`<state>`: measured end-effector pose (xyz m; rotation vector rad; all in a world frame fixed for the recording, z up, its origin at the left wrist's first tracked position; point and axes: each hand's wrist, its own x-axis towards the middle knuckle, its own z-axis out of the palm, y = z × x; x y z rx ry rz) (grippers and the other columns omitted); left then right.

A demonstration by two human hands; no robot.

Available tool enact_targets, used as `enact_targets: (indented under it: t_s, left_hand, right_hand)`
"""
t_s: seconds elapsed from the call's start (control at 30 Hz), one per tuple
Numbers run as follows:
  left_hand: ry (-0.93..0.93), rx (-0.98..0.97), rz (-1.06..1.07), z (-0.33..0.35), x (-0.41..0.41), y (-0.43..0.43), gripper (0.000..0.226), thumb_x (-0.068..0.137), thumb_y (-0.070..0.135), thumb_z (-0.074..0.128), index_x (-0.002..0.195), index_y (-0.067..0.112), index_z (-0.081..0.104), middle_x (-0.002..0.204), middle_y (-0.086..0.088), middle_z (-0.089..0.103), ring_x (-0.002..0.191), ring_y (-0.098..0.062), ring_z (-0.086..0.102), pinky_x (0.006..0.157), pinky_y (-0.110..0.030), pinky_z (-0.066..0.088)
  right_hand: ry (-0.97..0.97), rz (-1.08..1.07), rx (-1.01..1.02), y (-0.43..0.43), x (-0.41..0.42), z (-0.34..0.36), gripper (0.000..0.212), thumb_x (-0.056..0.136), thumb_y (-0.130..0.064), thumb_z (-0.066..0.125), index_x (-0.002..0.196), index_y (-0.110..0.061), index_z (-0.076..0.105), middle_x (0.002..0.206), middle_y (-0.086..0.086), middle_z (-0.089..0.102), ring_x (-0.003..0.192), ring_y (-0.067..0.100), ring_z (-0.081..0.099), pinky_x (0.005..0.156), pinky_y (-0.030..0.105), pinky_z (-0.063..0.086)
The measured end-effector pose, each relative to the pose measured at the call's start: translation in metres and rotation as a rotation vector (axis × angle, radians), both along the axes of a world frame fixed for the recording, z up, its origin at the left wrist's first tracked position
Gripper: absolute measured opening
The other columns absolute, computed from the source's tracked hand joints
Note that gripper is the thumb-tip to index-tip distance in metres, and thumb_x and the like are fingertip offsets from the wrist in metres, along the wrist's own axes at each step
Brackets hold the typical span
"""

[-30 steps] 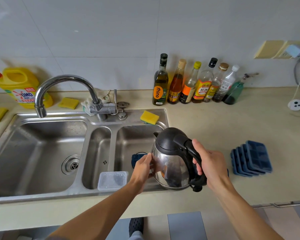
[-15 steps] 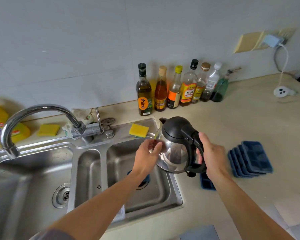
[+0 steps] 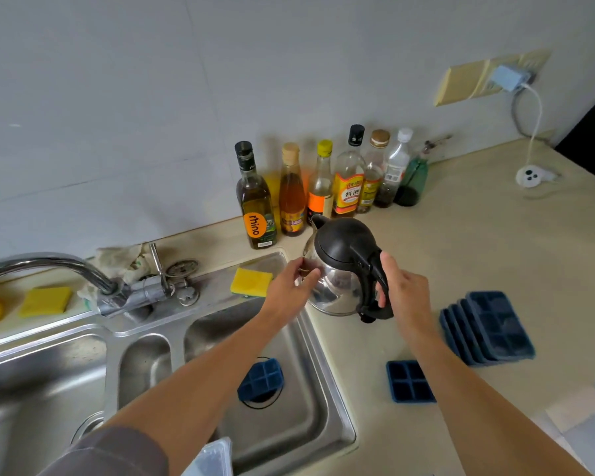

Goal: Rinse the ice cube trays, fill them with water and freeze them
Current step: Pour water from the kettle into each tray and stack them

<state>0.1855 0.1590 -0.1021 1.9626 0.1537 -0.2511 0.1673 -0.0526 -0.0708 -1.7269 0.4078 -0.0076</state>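
right hand (image 3: 404,297) grips kettle (image 3: 340,245) (left hand (image 3: 285,292) cups its side)

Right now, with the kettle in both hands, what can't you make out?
Head view only.
kettle: shut lid hides the water level.
tray in the sink: partly hidden behind the left forearm.
stacked trays: the top one hides the lower cells.
clear container: cut off by the bottom edge.
tap: spout blurred, cut by the left edge.

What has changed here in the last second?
The kettle was carried from over the right sink basin back and rightward, toward the bottles. The right hand still grips its handle, the left hand still holds its side. The stacked trays, the counter tray and the basin tray stayed put.
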Motion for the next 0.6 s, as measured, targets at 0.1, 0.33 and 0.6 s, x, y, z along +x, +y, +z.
enact_targets:
  t_s: [0.1,0.33,0.6]
  left_hand:
    - [-0.024,0.002,0.01,-0.002,0.002,-0.001,0.029,0.101,0.033,0.059,0.126,0.018,0.062,0.114,0.001,0.07,0.11,-0.015,0.064,0.101,-0.041,0.052]
    - [-0.009,-0.036,0.003,0.004,-0.013,0.001,0.033,0.103,0.035,0.054,0.132,0.02,0.063,0.129,-0.002,0.067,0.124,-0.021,0.059,0.109,-0.043,0.046]
    - [0.054,0.098,0.344,-0.03,-0.131,0.043,0.019,0.101,0.031,0.059,0.116,0.023,0.068,0.102,0.01,0.07,0.1,-0.012,0.066,0.076,-0.02,0.049]
  right_hand:
    - [-0.026,0.036,-0.066,-0.004,0.004,-0.001,0.057,0.098,-0.051,0.056,0.053,-0.017,0.065,0.052,0.007,0.061,0.047,0.011,0.056,0.05,0.014,0.047]
    - [-0.024,0.028,-0.314,-0.013,0.006,0.012,0.038,0.089,-0.054,0.065,0.081,-0.017,0.063,0.075,-0.008,0.067,0.072,0.008,0.063,0.062,0.026,0.048]
    - [-0.468,0.207,-0.364,0.015,-0.053,0.039,0.035,0.088,-0.055,0.06,0.079,-0.021,0.064,0.076,-0.012,0.063,0.078,0.006,0.061,0.065,0.012,0.043]
